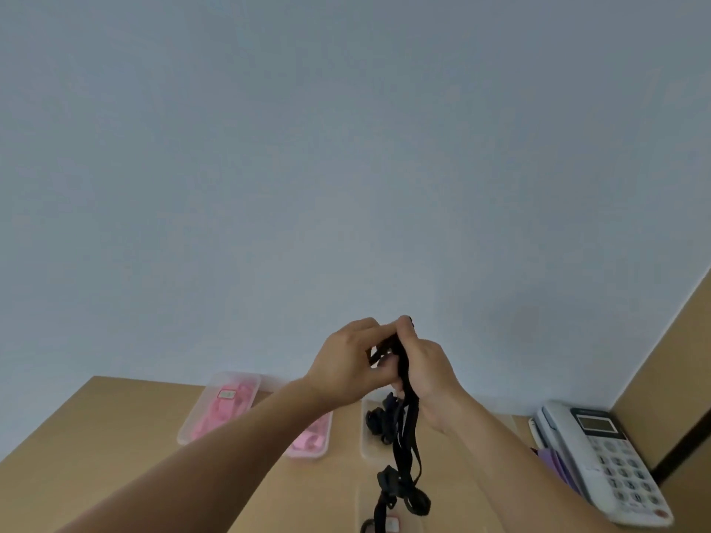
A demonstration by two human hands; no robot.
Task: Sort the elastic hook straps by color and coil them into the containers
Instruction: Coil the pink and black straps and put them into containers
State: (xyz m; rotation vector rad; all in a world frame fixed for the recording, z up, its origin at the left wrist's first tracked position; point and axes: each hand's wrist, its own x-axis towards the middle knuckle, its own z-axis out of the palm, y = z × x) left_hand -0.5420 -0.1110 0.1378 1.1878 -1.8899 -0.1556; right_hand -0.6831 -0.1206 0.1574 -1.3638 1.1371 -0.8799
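— On the desk (115, 436), how much is sorted?
— Two clear containers (219, 407) hold pink straps (231, 405); a third (369, 428) holds coiled black ones (379, 419).
— What is left?
— I judge one bundle at least: the black straps (406, 436) hang above the desk, uncoiled. Left hand (346, 363) and right hand (427, 373) both have fingers (404, 328) closed on their top.

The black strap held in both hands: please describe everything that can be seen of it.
The black strap is a narrow, flat band that looks like elastic fabric. The left hand and right hand pinch its upper end together, raised in front of the pale wall. It hangs down in several long loops. The lower end, bunched and tangled, dangles over the wooden table, near a clear container with dark straps inside. Its hooks are not clearly visible.
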